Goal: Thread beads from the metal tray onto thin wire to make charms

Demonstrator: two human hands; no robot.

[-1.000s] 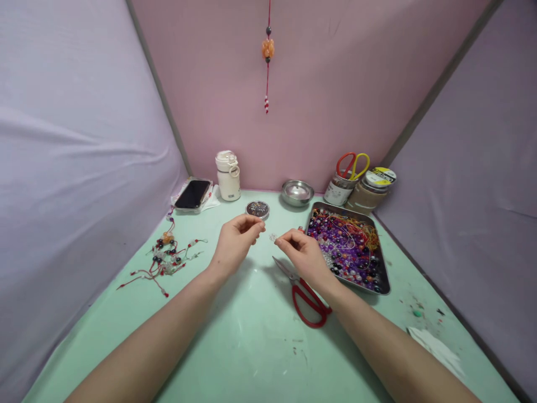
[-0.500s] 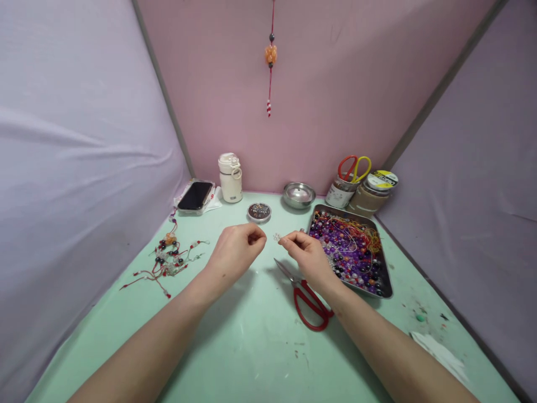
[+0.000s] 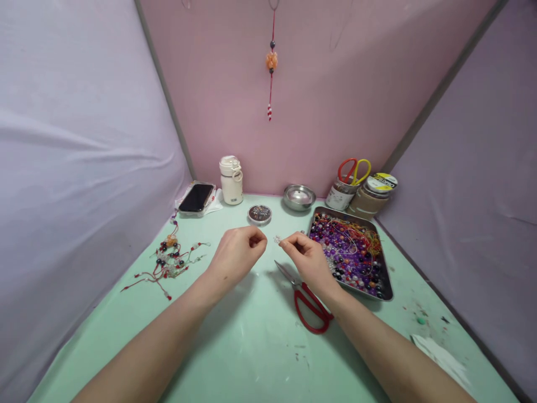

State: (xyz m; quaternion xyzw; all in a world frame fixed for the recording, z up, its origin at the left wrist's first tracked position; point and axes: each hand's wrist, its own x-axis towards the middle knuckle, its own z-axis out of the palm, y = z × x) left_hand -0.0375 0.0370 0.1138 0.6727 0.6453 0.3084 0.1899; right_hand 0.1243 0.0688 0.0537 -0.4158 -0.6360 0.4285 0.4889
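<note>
Head view: both hands hovered over the green table (image 3: 251, 352), their fingertips near each other but apart.
Left hand (image 3: 237, 253): thumb and forefinger were pressed together; whether they pinched anything could not be told.
Right hand (image 3: 309, 256): thumb and forefinger pinched the clear bead cluster (image 3: 277, 239) at its edge.
Bead cluster: it sat at the right fingertips, in the gap between the hands, too small to make out bead by bead.
Red-handled scissors (image 3: 311, 311): they lay just below the right hand, tips angled toward the gap, handles partly beside the right forearm.
Bead tray (image 3: 386, 267): it stood just beyond the right hand, which hid part of its near left side; loose beads and tangled cords filled it.
Behind the hands: a round clear case (image 3: 259, 214) lay nearest, with a metal bowl (image 3: 290, 202) farther back.
Back right: a jar (image 3: 339, 198) held red and yellow scissor handles (image 3: 354, 171), beside a brown jar (image 3: 364, 204).
Back left: a white bottle (image 3: 231, 183) stood by a phone (image 3: 196, 198).
Left side: beaded cords (image 3: 171, 262) lay in a tangle.
Back wall: a beaded charm (image 3: 272, 60) hung above.
</note>
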